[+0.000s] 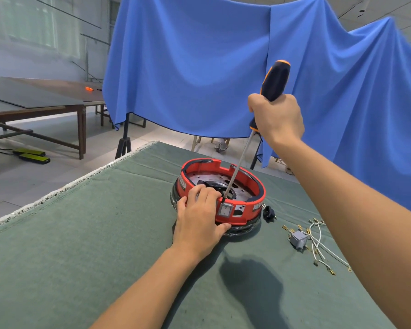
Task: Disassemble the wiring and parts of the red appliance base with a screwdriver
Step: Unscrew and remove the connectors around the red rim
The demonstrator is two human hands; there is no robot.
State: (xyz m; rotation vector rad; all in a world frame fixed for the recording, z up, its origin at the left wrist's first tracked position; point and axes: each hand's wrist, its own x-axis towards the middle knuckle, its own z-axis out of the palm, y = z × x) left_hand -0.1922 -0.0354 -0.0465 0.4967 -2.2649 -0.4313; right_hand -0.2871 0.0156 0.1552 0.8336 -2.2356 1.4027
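Under the left hand: red appliance base (244,211) sitting on the green cloth (81,233), being pinned by its near rim.
Left hand (201,216): closed over the rim, fingers curling inside and thumb pressing the outer wall just left of the rocker switch (225,210).
Right hand (277,116): fisted around the screwdriver (274,83) handle, holding it high above the base.
Shaft: slanting down and toward the left hand, tip landing inside the near wall right beside the left fingertips; what the tip is engaging, hard to tell.
Right of the right forearm: loose white wires (318,243) with brass terminals and a small grey part (299,239) lying apart from the base, seemingly already removed.
Between base and wires: small black plug piece (269,213) lying just beside the base.
Risk, slipping: tip possibly jumping off under a hard push and jabbing the left fingers, being so close.
Risk, levering: long angled shaft prying against the red plastic possibly cracking the wall or tipping the base.
Risk, scattering: sudden jerk possibly knocking removed bits off the cloth.
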